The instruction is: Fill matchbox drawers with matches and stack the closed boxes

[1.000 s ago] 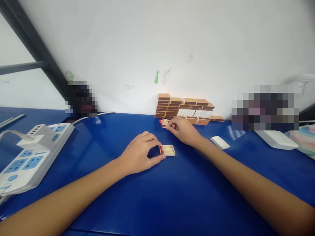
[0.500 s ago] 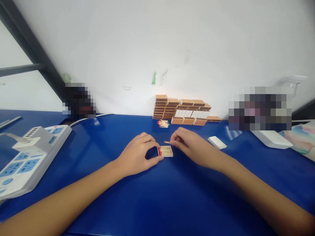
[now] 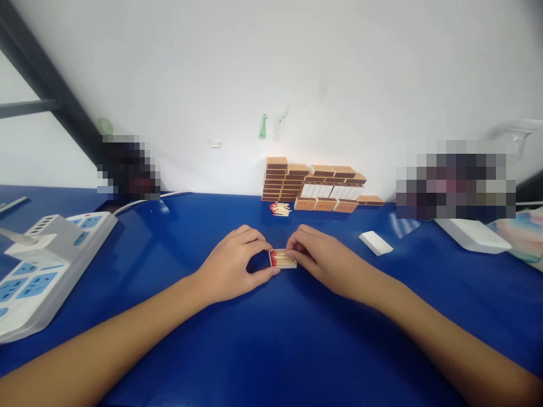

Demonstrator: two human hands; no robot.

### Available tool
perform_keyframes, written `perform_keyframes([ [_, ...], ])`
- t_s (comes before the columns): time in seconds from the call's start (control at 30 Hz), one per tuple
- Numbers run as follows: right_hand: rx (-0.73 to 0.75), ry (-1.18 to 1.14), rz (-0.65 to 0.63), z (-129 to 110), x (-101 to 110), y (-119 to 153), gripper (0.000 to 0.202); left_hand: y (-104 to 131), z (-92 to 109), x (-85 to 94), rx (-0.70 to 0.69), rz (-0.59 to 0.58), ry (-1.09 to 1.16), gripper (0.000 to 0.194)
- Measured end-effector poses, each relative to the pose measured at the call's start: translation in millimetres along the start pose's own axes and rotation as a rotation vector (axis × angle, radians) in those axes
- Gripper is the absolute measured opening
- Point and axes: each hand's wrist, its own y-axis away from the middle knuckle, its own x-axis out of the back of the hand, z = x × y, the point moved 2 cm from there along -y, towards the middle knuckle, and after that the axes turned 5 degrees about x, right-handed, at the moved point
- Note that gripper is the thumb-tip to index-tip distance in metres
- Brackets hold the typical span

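Observation:
A small matchbox tray [image 3: 283, 266] lies on the blue table, with several red-tipped matches [image 3: 280, 258] side by side in it. My left hand [image 3: 237, 263] grips the tray's left end between thumb and fingers. Over the tray's right part, my right hand [image 3: 316, 251] pinches a match, mostly hidden by the fingertips, against the other matches. Behind the tray is a loose pile of matches [image 3: 280, 210]. To the right of my right hand lies a white box piece [image 3: 376, 243].
Stacked matchboxes [image 3: 314, 186] stand against the wall at the back. A white power strip [image 3: 55, 282] with a plug is at the left. At the right are a white object [image 3: 475, 236] and a colourful item [image 3: 520, 234]. Two areas are blurred out.
My right hand has moved left and slightly down, bringing the match from beside the tray to over it. My left hand keeps its hold. The view has shifted slightly.

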Motion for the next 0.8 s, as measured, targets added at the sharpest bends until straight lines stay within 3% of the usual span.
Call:
perform_keyframes([
  [0.8, 0.020, 0.053, 0.061, -3.4, -3.0, -1.0, 0.012, -1.8, 0.5, 1.0, -0.001, -0.003, 0.005, 0.026],
])
